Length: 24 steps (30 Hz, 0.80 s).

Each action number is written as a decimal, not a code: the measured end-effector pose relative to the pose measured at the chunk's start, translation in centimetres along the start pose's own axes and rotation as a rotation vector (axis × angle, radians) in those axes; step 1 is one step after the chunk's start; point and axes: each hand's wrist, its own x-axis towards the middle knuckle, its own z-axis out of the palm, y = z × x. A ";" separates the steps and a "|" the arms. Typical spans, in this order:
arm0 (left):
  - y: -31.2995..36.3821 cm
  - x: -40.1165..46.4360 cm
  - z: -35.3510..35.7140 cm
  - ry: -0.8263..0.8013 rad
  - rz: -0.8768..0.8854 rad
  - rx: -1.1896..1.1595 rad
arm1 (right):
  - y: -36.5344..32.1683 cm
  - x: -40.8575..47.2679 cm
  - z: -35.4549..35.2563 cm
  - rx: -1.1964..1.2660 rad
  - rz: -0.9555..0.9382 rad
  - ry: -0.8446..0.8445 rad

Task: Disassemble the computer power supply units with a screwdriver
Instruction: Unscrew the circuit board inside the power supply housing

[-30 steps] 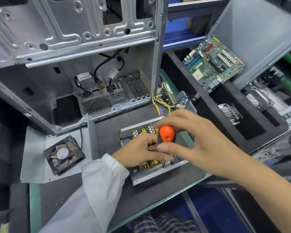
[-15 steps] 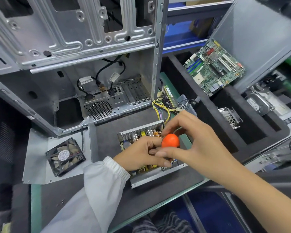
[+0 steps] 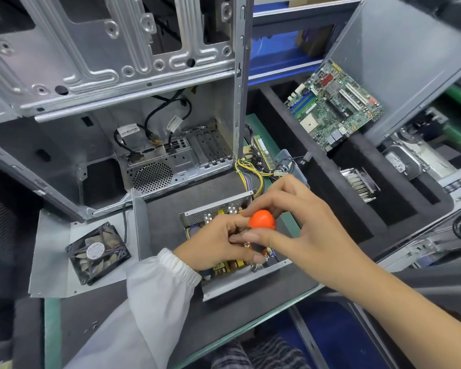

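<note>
step: unscrewing board in open power supply (image 3: pixel 224 251), desk front edge | right hand (image 3: pixel 301 230) fingers closed on screwdriver (image 3: pixel 261 222) | left hand (image 3: pixel 218 243) fingers curled steadying its shaft | next: keep tip seated

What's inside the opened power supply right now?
In the power supply: a circuit board with yellow parts and a blue capacitor. Both hands and the screwdriver cover the middle, so the screw and tip are hidden.

1. Bare dark mat (image 3: pixel 168 217) lies open left of the power supply (image 3: pixel 232 278); a metal panel edge (image 3: pixel 139 225) walls that gap.
2. The computer case (image 3: pixel 133 83) looms behind; wires (image 3: pixel 246 173) crowd the far corner.
3. Mat in front is open.
</note>
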 end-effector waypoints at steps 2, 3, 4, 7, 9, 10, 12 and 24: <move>0.1 -0.1 0.0 0.001 0.001 -0.041 | 0.1 -0.1 -0.1 -0.020 -0.029 0.001; 0.0 -0.2 -0.2 -0.008 0.008 -0.052 | 0.2 -0.1 -0.2 -0.030 -0.040 0.000; 0.0 -0.2 -0.4 -0.014 0.012 -0.048 | 0.3 -0.2 -0.4 -0.034 -0.047 -0.009; 0.1 -0.3 -0.7 -0.007 0.013 0.003 | 0.3 -0.4 -0.6 -0.034 -0.046 -0.062; 0.1 0.0 -0.6 -0.003 0.007 0.031 | 0.2 -0.3 -0.4 -0.043 -0.054 -0.064; 0.1 0.1 -0.5 -0.009 0.007 0.044 | 0.2 -0.2 -0.2 -0.048 -0.053 -0.048; 0.2 0.3 -0.3 -0.053 0.014 0.057 | 0.1 -0.1 0.1 -0.050 -0.040 -0.008; -0.4 0.4 -0.6 -0.009 0.032 0.010 | -0.1 -0.2 0.0 -0.086 -0.045 -0.006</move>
